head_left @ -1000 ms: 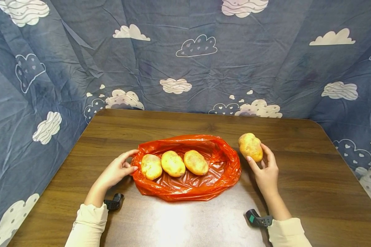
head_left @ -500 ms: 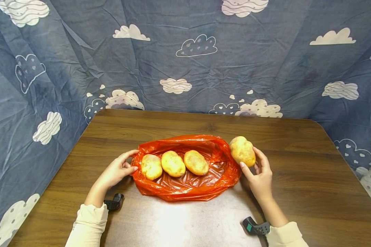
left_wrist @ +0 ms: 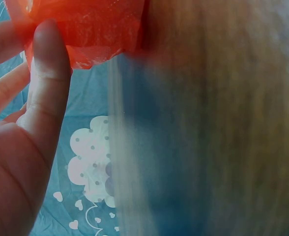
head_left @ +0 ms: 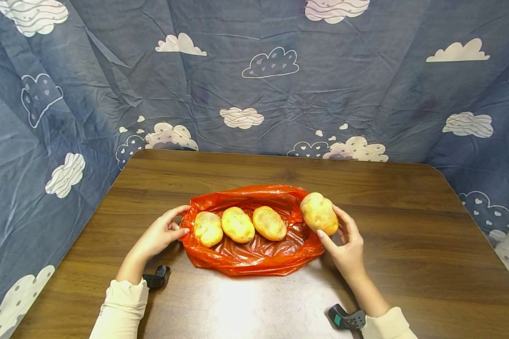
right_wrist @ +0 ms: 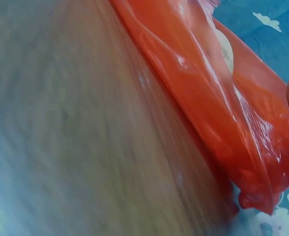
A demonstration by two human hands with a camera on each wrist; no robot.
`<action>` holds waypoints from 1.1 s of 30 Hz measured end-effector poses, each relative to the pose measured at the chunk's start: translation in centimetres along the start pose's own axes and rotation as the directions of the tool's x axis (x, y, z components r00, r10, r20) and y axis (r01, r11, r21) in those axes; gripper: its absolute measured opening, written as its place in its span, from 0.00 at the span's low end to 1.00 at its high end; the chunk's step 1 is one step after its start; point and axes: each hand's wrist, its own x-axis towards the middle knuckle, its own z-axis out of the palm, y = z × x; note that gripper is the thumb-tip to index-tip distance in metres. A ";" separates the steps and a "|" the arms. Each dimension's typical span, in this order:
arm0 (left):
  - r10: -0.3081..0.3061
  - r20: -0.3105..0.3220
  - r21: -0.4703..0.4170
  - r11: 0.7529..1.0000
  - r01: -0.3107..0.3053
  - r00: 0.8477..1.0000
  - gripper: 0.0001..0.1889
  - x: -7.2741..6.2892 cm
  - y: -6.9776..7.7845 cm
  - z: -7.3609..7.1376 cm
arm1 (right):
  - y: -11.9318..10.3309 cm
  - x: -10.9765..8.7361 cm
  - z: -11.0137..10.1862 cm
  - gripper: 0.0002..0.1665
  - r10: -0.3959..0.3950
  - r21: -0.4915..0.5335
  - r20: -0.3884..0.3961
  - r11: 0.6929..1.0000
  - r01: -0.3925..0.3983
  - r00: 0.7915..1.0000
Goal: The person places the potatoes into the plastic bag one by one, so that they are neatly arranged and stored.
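A red plastic bag (head_left: 248, 266) lies on the table with its mouth spread wide. Inside it, three yellow potatoes sit in a row: a left one (head_left: 208, 229), a middle one (head_left: 238, 225) and a right one (head_left: 269, 223). My left hand (head_left: 162, 234) pinches the bag's left edge between thumb and fingers; the left wrist view has the thumb (left_wrist: 51, 73) against the red film. My right hand (head_left: 347, 247) grips a fourth potato (head_left: 319, 214) between thumb and fingers, over the bag's right rim. In the right wrist view this hand is mostly out of frame.
The brown wooden table (head_left: 428, 226) extends around the bag on all sides. Behind it hangs a blue cloth (head_left: 254, 99) with printed clouds. A black wrist device sits at the left wrist (head_left: 157, 277) and another at the right wrist (head_left: 345, 318).
My right hand has moved left with its potato, from beside the bag to over its right rim. The left hand and the three potatoes inside have stayed in place.
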 end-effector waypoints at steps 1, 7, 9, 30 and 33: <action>-0.002 0.000 0.002 1.000 0.002 1.000 0.28 0.0 0.0 0.0 | 0.0 0.0 0.1 0.37 -0.008 0.005 0.009 1.000 0.008 1.000; -0.001 -0.004 0.004 1.000 0.001 1.000 0.28 0.0 -0.1 0.0 | -0.3 -0.1 0.8 0.37 -0.043 0.007 0.066 0.999 0.043 0.997; 0.005 -0.006 0.003 1.000 -0.005 1.000 0.29 -0.1 -0.1 0.0 | -0.4 -0.1 1.1 0.38 -0.046 0.005 0.083 0.999 0.046 0.995; -0.013 -0.001 0.006 1.000 0.013 1.000 0.29 0.0 0.0 0.1 | -0.4 0.0 3.1 0.35 0.089 -0.142 0.151 0.988 -0.068 0.985; -0.020 0.000 0.006 1.000 0.020 1.000 0.29 0.0 0.0 0.1 | -0.3 0.0 3.2 0.34 0.107 -0.150 0.131 0.985 -0.087 0.986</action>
